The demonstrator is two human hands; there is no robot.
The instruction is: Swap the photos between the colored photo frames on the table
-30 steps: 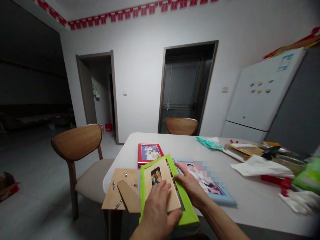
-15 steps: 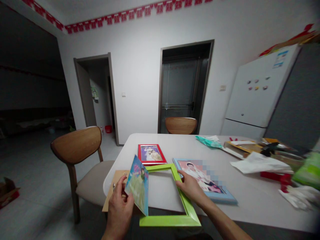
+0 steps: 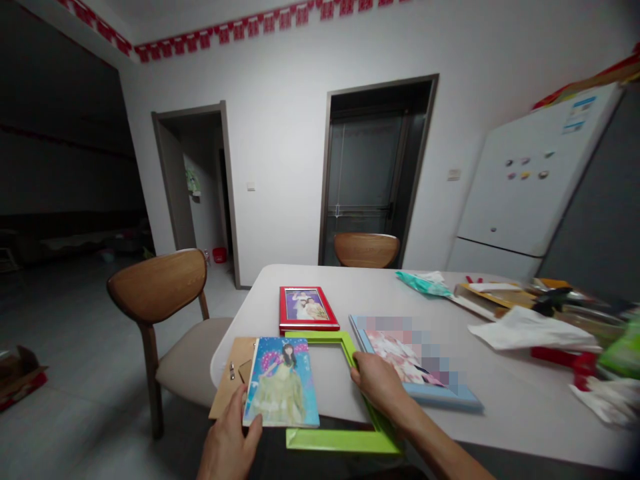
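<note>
Photo (image 3: 285, 390) overlaps left part of green frame (image 3: 335, 441); left hand (image 3: 231, 433) pinches its lower left corner, fingertips partly hidden. Right hand (image 3: 383, 383) grips frame's right side. Brown board (image 3: 225, 395) behind photo. Red frame (image 3: 310, 327) beyond, blue frame (image 3: 445, 397) rightward, both on desk (image 3: 370, 293).
</note>
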